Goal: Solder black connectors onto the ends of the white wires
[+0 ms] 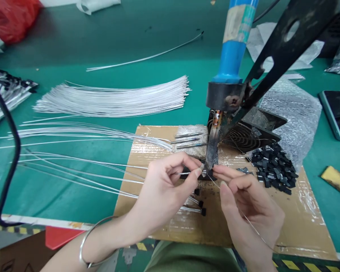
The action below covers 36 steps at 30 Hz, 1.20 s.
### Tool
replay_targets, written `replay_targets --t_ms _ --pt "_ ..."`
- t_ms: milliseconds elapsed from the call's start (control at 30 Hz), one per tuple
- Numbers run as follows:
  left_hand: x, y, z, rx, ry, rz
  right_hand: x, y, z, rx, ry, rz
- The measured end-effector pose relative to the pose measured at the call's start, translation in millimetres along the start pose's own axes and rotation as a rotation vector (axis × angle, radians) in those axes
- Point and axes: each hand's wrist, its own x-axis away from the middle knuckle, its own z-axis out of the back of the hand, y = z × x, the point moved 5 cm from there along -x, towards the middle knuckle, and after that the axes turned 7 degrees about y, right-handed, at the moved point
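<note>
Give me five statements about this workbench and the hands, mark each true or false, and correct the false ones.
1. The right hand holds a thin, silvery wire. True.
2. A round, silver-coloured metal bangle circles the right wrist. False: the bangle circles the wrist of the left hand.
3. The blue-handled soldering iron lies flat on the green table. False: the iron points downward in a slotted black metal bracket.
4. Small, flat black rectangular pieces lie heaped beside crumpled, clear plastic. True.
5. A yellow, dark-stained block lies right of the brown cardboard sheet. True.
</note>
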Motion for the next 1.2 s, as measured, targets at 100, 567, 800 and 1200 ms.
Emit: replay_targets --t_ms 100,567,800,1200 --pt "1.2 0.1 0.3 -0.003 0.001 0.004 0.0 -0.1 0.9 0.011 -0.002 0.012" --pt "3.4 -0.2 0.8 -0.019 0.004 -0.010 -0.3 -0.2 1.5 0.025 -0.012 0.056" --pt "4.7 -0.3 1.7 -0.016 0.006 -0.020 -1.5 0.3 2.9 0.063 -0.045 0.114" --pt "5.1 -1.0 0.2 -0.042 0.008 -0.070 -0.6 2.6 2.8 0.061 -0.036 0.158"
